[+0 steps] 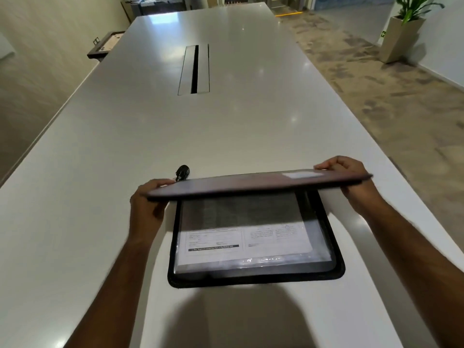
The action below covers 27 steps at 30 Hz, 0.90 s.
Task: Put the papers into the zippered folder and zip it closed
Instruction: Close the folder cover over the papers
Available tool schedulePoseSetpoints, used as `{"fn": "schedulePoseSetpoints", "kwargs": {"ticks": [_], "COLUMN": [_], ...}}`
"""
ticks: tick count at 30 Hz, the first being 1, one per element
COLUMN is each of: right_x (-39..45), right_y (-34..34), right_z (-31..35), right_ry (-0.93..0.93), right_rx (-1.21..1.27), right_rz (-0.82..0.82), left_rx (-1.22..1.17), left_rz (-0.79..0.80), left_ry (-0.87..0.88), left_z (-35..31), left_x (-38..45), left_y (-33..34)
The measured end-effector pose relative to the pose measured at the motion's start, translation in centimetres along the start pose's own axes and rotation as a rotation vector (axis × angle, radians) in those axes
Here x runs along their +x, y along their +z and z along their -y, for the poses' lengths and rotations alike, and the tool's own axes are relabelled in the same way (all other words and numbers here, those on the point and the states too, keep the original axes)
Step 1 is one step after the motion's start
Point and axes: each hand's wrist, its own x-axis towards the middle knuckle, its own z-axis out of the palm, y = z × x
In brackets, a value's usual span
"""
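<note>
The zippered folder (256,270) lay open on the white worktop (100,197), its lower half flat, its cover (258,183) raised nearly level above it. The left hand (148,197) grasped the cover's left end, fingers (160,183) curled over the edge; the right hand (351,177) gripped the cover's right end likewise. The papers (241,244) sat inside the folder's lower half, under a clear sleeve. A small black object (182,171) rested just beyond the folder's left far corner.
</note>
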Motion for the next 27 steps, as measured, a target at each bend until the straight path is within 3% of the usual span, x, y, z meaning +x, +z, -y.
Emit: {"fn": "schedulePoseSetpoints", "kwargs": {"ticks": [5,12,19,21,25,27], "right_x": [-1.4,-3.6,-6.4,-7.9,-11.3,-12.9], "right_y": [-0.4,-0.4,1.1,2.1,5.2,6.6], "right_z": [-0.5,-1.9,-2.3,-2.2,-1.4,-1.2], "right_ry": [0.105,0.128,-0.064,-0.187,-0.295,-0.355], "right_rx": [-0.086,-0.026,-0.437,-0.550,-0.447,-0.510], "right_rz": [-0.002,0.023,0.016,0.073,0.299,0.428], "left_rx": [-0.009,0.000,0.172,0.216,0.283,0.312], "left_rz": [-0.013,-0.027,-0.010,0.027,0.192,0.277], "left_ry": [-0.163,-0.151,-0.035,0.028,0.171,0.192], "left_z": [0.1,-0.4,-1.3,-2.1,-4.4,-5.3], "left_x": [-1.8,-4.2,-4.1,-3.5,-1.5,-0.3], "left_y": [-0.1,0.3,0.9,2.1,4.8,6.2]}}
